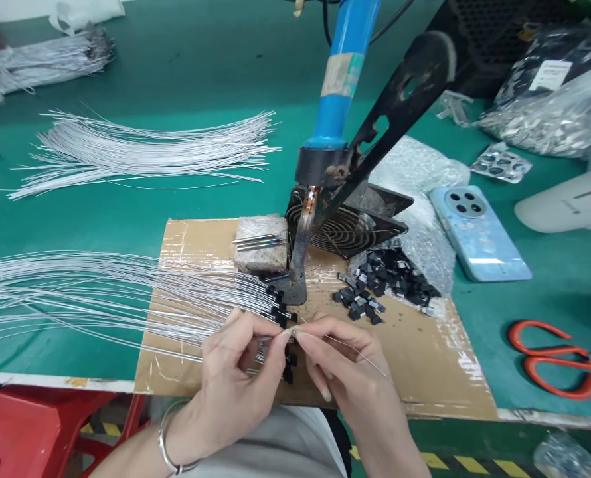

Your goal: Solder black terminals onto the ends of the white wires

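Note:
My left hand is closed in a pinch, thumb against forefinger, over the cardboard sheet. At its fingertips is something too small to make out. Right beside it, my right hand pinches too, its fingertips meeting the left ones. A thin pale wire runs from the right fingertips back over that hand. Behind and partly under my left hand lies a spread of white wires, with small black connectors at their right ends. A blue-handled soldering iron hangs tip down in front of my hands.
A black bracket holds the iron beside a fan with a round guard. Loose black connectors lie on cardboard. Wrapped block, wire bundle, phone, orange-handled scissors and a white bottle surround it.

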`<state>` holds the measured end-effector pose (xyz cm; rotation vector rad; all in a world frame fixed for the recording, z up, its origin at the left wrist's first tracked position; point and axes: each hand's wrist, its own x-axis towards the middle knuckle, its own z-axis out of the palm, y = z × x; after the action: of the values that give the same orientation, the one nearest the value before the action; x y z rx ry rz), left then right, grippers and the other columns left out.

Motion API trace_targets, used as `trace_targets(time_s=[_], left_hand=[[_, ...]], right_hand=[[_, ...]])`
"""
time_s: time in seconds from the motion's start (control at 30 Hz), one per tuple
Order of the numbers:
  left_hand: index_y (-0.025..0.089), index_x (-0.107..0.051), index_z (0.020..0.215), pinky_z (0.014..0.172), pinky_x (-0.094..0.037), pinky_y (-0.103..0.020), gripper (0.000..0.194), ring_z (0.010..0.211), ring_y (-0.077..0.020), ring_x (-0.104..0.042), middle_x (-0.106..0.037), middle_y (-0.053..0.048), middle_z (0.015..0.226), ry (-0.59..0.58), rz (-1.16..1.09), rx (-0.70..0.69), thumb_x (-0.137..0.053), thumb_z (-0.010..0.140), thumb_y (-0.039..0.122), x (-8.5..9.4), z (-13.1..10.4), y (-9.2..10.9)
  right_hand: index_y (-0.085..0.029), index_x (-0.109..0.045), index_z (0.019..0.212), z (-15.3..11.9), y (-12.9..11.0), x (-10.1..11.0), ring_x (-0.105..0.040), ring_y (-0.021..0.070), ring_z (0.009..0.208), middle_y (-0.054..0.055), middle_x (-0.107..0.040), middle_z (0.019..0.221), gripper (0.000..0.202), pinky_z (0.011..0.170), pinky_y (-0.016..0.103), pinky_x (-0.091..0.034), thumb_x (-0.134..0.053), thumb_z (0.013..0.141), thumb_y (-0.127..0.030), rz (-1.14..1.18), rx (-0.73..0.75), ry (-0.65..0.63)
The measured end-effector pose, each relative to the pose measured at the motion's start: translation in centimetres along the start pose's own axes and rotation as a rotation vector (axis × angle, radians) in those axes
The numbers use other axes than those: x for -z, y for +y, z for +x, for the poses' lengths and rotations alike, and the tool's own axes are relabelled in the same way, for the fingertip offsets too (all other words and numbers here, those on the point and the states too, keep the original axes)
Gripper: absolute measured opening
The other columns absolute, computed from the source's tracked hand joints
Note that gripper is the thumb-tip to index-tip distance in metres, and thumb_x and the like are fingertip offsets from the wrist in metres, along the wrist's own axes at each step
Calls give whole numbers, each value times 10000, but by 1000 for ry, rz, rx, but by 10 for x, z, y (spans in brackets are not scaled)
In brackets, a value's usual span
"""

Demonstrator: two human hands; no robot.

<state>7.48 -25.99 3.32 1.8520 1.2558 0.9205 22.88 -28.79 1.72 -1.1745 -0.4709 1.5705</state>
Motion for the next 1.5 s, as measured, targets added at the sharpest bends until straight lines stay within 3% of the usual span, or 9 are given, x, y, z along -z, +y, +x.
trace_targets(time_s=[0.53,0.97,1.3,1.5], left_hand=[[216,-588,846,515,-285,-267,153,508,-94,-323,-411,74,601,-16,11,-6,-637,905,84,0,-2,1],[215,-602,820,461,-261,-235,140,482,-79,-306,-431,73,603,-59,-38,88,-632,917,118,2,-2,0],[204,-600,819,407,-227,-192,129,468,-63,-302,-410,81,600,8,-99,118,-641,913,126,-3,-1,-1],[202,-612,828,423,-261,-198,118,474,-68,-332,-441,72,601,30,-52,92,-643,908,121,-3,-1,-1]], right_hand=[[-198,-797,725,3,-2,2,-426,23,352,-30,-573,591,150,339,173,-233,-817,780,-336,45,-34,-29],[-194,-798,751,7,-9,12,-434,38,331,-46,-539,493,199,334,161,-256,-825,774,-390,-34,-105,-118],[-209,-819,809,2,1,4,-443,8,353,1,-650,682,158,338,162,-225,-791,816,-364,-2,-26,-56],[-195,-814,787,2,2,1,-407,8,348,-19,-600,580,173,332,152,-241,-818,785,-368,30,-48,-15]])
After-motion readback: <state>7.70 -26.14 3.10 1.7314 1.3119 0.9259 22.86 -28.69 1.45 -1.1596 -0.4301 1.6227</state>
